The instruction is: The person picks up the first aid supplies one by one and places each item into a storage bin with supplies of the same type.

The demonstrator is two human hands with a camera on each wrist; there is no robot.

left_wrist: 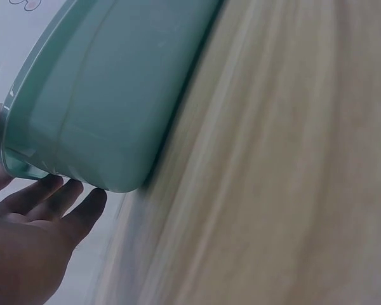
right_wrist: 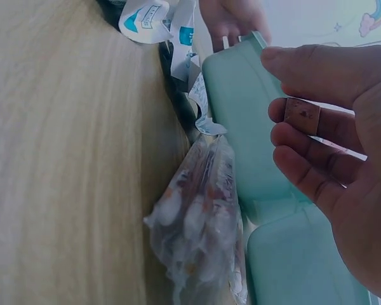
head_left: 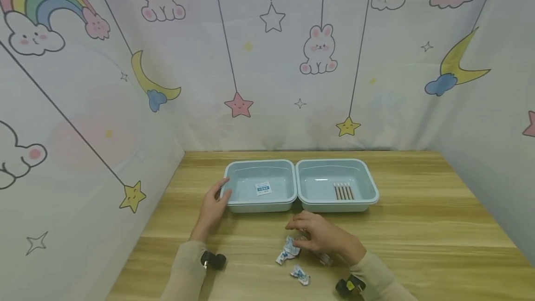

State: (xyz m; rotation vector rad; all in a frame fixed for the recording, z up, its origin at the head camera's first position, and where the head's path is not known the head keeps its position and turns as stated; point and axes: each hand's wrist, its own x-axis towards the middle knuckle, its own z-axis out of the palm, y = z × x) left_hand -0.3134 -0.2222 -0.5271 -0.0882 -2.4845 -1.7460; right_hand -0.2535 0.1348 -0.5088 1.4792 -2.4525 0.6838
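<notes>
At the left bin's near-left corner, my left hand [head_left: 212, 208] grips the rim of that light blue plastic bin [head_left: 259, 208]. Three of its fingers [left_wrist: 82, 213] lie against the outer wall in the left wrist view. My right hand [head_left: 322, 232] is over the table, its fingers loosely bent and thumb apart, with nothing held between them. A small brown patch [right_wrist: 302, 116] sits on one of its fingers. Close by lie a crumpled white-and-blue wrapper [head_left: 288, 250] and a clear plastic bag [right_wrist: 200, 222] with white-tipped pieces inside, partly hidden by the hand in the head view.
Another crumpled wrapper [head_left: 300, 275] lies nearer on the wooden table [head_left: 422, 240]. In the left bin is a flat white-and-blue packet [head_left: 263, 188]. Several cotton swabs [head_left: 344, 192] lie side by side in the right bin [head_left: 334, 206], which adjoins the left one. Printed curtains [head_left: 284, 134] enclose the table.
</notes>
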